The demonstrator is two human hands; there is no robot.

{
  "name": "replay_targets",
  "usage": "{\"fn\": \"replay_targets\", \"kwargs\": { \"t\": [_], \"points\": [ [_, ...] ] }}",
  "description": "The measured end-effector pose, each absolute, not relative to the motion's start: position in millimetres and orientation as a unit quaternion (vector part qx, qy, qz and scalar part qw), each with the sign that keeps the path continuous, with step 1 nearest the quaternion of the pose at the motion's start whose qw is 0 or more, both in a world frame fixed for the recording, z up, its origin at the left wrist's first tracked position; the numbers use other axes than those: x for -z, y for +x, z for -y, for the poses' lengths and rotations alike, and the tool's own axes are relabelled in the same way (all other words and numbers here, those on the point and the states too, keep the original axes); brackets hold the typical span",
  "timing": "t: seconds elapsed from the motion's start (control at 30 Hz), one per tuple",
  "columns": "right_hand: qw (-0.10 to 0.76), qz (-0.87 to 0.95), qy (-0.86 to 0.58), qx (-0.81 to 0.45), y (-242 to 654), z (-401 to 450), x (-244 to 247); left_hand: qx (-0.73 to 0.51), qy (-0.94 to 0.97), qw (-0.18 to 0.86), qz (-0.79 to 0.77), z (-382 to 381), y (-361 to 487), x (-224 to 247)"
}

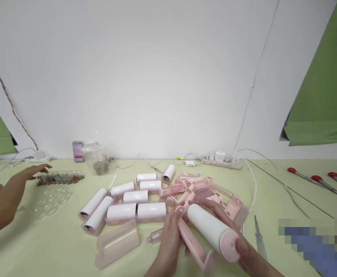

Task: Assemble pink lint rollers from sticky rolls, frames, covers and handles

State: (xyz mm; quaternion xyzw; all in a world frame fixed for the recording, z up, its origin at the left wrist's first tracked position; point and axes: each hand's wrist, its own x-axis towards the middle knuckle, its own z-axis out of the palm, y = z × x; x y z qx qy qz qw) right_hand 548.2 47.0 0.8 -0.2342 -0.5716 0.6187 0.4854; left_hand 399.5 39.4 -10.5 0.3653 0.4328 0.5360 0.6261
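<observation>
My left hand [170, 231] is closed around a slim pink plastic frame [191, 241] that slants down to the right. My right hand [245, 252] grips a white paper roll [207, 225], its thumb on the pink end cap [228, 244] and its fingers along the far side. Roll and frame lie close together, nearly parallel; whether they touch, I cannot tell. Behind my hands is a heap of pink plastic parts [195, 184]. Several loose white rolls [122, 211] lie left of it. A translucent pink cover [118, 243] rests in front of them.
Another person's arm [5, 204] reaches in at left, near clear bottles [60, 177] and clear domed pieces [52, 200]. A plastic bag [97, 159] stands by the wall. A power strip [222, 162] trails cables. Red-ended tools [320, 179] and another pointed tool [259, 238] lie right.
</observation>
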Motion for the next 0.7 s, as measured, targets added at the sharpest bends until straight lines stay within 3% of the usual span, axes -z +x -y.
{"fn": "replay_targets", "kwargs": {
  "t": [0.1,0.33,0.57,0.7],
  "points": [
    [0.486,0.476,-0.291,-0.673,540.0,-40.3,7.7,-0.525,0.336,0.68,-0.387,-37.8,397.9,12.9],
    [0.498,0.347,-0.383,-0.696,531.3,-32.5,-4.7,-0.575,0.339,0.657,-0.351,-36.4,398.1,18.4],
    [0.437,0.633,-0.313,-0.557,552.5,-44.8,20.0,-0.601,0.292,0.671,-0.32,-42.2,392.7,12.6],
    [0.41,0.696,-0.299,-0.508,554.9,-43.2,14.3,-0.594,0.265,0.703,-0.288,-41.2,389.0,5.6]
  ]
}}
